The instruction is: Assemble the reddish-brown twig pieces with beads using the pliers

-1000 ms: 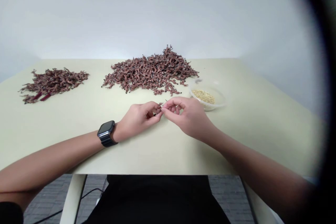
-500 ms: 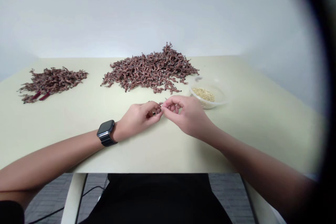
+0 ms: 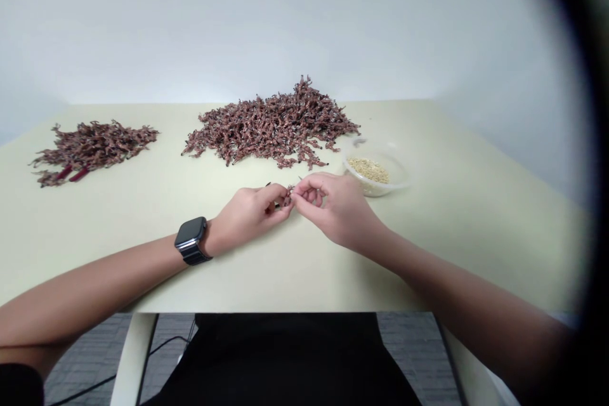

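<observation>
My left hand [image 3: 252, 212], a black watch on its wrist, pinches a small reddish-brown twisted piece [image 3: 288, 195] between thumb and fingers. It looks like the pieces in the piles. Fingertip to fingertip with it, my right hand [image 3: 335, 206] is closed in a pinch at the same piece. A thin dark point [image 3: 300, 177] sticks up beside the right fingers; the rest of it is hidden. Just behind the right hand stands a clear plastic bowl [image 3: 398, 185] with many tiny golden bits [image 3: 368, 170], too small to name.
Beyond my hands lies a large pile of brown twisted pieces [image 3: 271, 127] with dark tips. A smaller pile [image 3: 98, 146] is at the left, two dark red sticks [image 3: 78, 175] at its front. The pale table [image 3: 285, 273] meets a white wall.
The view has shifted very slightly. Both hands keep their pinch at the same spot, with hardly any visible movement.
</observation>
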`<state>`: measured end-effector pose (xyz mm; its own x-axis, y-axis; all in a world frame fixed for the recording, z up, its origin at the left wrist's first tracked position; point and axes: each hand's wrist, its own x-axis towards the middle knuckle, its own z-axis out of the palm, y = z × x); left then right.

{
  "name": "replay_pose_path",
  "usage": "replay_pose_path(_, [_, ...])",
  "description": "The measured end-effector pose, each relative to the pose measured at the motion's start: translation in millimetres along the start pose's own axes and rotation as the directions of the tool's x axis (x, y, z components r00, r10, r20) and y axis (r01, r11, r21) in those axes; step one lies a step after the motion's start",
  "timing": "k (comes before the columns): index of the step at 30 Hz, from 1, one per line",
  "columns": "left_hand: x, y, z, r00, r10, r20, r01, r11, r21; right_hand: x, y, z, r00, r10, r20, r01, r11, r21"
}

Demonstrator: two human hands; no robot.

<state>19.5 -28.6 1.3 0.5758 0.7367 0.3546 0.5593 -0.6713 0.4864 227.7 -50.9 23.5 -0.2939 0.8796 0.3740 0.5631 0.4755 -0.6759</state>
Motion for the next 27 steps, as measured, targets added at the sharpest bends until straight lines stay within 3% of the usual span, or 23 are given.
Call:
replay_pose_path(4, [0, 1, -0.8, 1.000, -0.021, 0.016, 0.020, 1.000, 0.011, -1, 1, 2, 0.999, -0.053, -0.014, 0.052, 0.998, -0.040])
replay_pose_path(9, [0, 4, -4.1, 0.999, 0.002, 0.039, 0.005, 0.985, -0.173, 0, 5, -1, 0.996, 0.080, 0.031, -0.083, 0.988, 0.133])
replay_pose_path(12, [1, 8, -8.5, 0.994, -0.013, 0.107, 0.047, 0.946, -0.321, 3, 11, -3, 0.990, 0.139, -0.022, -0.133, 0.974, 0.184])
replay_pose_path(14, [2, 8, -10.3, 0.980, -0.046, 0.192, 0.135, 0.864, -0.485, 5, 15, -4, 0.991, 0.137, 0.004, -0.133, 0.961, 0.241])
replay_pose_path(17, [6, 2, -9.0, 0.953, -0.044, 0.298, 0.258, 0.632, -0.731, 7, 17, -6, 0.986, 0.071, 0.149, -0.118, 0.934, 0.337])
replay_pose_path(20, [9, -6, -5.6, 0.936, -0.034, 0.351, 0.327, 0.454, -0.829, 7, 18, -7, 0.982, 0.046, 0.181, -0.108, 0.931, 0.349])
replay_pose_path(22, [10, -8, -4.9, 0.927, -0.071, 0.369, 0.365, 0.408, -0.837, 6, 18, -6, 0.989, 0.056, 0.139, -0.099, 0.942, 0.321])
replay_pose_path(24, [10, -8, -5.9, 0.927, -0.114, 0.357, 0.369, 0.439, -0.819, 6, 19, -5, 0.994, 0.065, 0.087, -0.087, 0.954, 0.286])
replay_pose_path(27, [9, -3, -8.7, 0.958, -0.133, 0.254, 0.278, 0.648, -0.709, 6, 21, -3, 0.995, 0.086, 0.044, -0.095, 0.957, 0.274])
